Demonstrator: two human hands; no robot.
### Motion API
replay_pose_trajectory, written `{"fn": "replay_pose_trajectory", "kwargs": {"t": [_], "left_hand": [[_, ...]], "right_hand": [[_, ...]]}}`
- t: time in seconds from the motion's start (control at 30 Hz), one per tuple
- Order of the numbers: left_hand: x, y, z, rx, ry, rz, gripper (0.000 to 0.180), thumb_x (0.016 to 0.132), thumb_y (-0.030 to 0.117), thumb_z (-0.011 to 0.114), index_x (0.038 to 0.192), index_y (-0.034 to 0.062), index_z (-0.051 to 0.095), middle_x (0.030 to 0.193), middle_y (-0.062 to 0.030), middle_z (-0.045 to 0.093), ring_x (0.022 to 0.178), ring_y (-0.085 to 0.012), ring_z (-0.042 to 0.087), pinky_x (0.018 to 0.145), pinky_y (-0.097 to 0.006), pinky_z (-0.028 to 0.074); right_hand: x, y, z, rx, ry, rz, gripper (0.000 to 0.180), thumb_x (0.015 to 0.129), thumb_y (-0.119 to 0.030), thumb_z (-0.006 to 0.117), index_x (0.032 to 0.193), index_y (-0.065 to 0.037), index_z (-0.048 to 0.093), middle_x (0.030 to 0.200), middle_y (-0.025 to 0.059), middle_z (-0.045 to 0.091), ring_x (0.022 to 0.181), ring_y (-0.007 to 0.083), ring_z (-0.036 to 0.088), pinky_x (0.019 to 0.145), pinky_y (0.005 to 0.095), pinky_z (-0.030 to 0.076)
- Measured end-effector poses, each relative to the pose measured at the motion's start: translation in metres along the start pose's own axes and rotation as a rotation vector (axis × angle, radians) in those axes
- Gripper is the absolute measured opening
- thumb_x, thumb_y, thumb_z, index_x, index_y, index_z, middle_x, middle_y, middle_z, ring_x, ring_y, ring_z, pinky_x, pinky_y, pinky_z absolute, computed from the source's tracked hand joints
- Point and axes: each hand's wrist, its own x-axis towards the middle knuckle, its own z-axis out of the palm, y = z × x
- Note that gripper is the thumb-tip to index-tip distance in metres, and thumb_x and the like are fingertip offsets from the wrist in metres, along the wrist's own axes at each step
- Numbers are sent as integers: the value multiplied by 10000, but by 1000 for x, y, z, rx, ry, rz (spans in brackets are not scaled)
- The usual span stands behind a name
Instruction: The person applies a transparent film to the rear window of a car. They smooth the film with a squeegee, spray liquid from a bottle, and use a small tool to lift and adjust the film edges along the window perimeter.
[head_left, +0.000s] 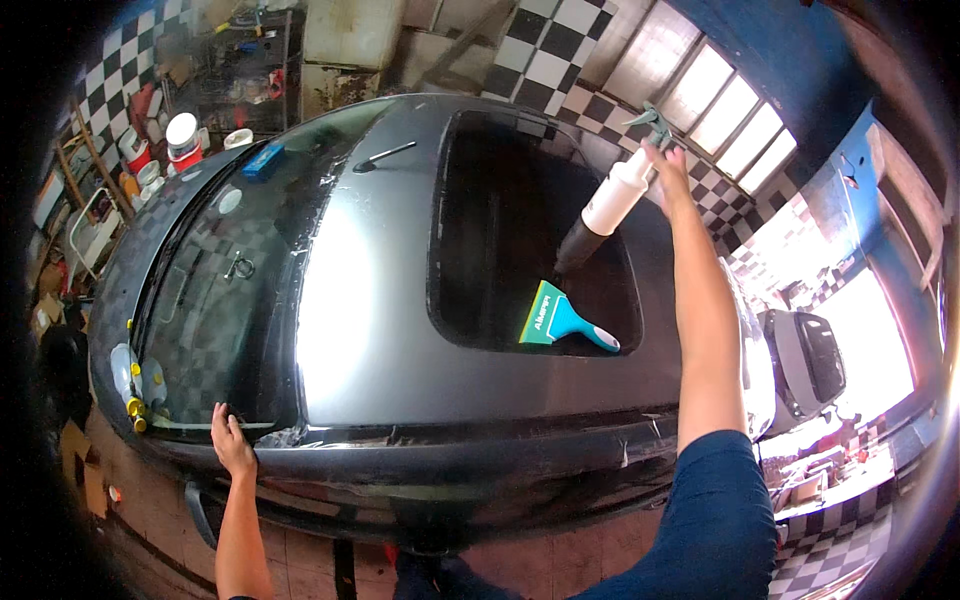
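My right hand (pixel 670 168) is wrapped around the grey-green trigger head of a white spray bottle (pixel 613 200), which is tilted over the dark sunroof (pixel 490 230) of a grey car. The bottle's reflection shows in the glass. Below it, a turquoise-handled squeegee (pixel 560 320) with a green blade end lies on the near part of the sunroof. My left hand (pixel 233 443) rests with fingers stretched out at the near edge of the windshield (pixel 225 340), by the roof pillar, and holds nothing.
A short antenna (pixel 385 157) sticks up from the roof. On the windshield's far side sits a blue block (pixel 263 161). Yellow-and-clear fittings (pixel 136 385) are at the hood's near side. The side mirror (pixel 202 515) juts out below. Buckets (pixel 183 138) stand beyond the hood; another car (pixel 803 365) is at right.
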Motion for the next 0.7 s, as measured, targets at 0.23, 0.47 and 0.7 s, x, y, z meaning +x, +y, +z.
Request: {"fn": "replay_pose_trajectory", "kwargs": {"t": [0.23,0.47,0.7], "left_hand": [[-2,17,-1,12,-7,-14,329,952,183,431,1231,39,530,1330,-118,485,1214,-295,441,1012,-374,336],[-1,11,1,37,-7,-24,334,944,185,450,1235,42,528,1325,-115,489,1213,-294,444,1009,-374,339],[-3,13,4,60,8,-11,338,950,233,440,1235,75,530,1322,-97,492,1226,-287,432,1023,-379,325]], "right_hand": [[68,43,18,-411,-53,-79,930,705,-409,787,1370,23,302,1300,216,460,1159,300,496,934,384,424],[25,15,108,-959,-177,-332,616,748,-483,664,1171,-45,567,1094,207,628,1037,327,601,871,362,459],[-55,23,161,-870,-661,-531,702,756,-329,681,1271,-140,243,986,289,583,933,458,581,809,470,455]]}}
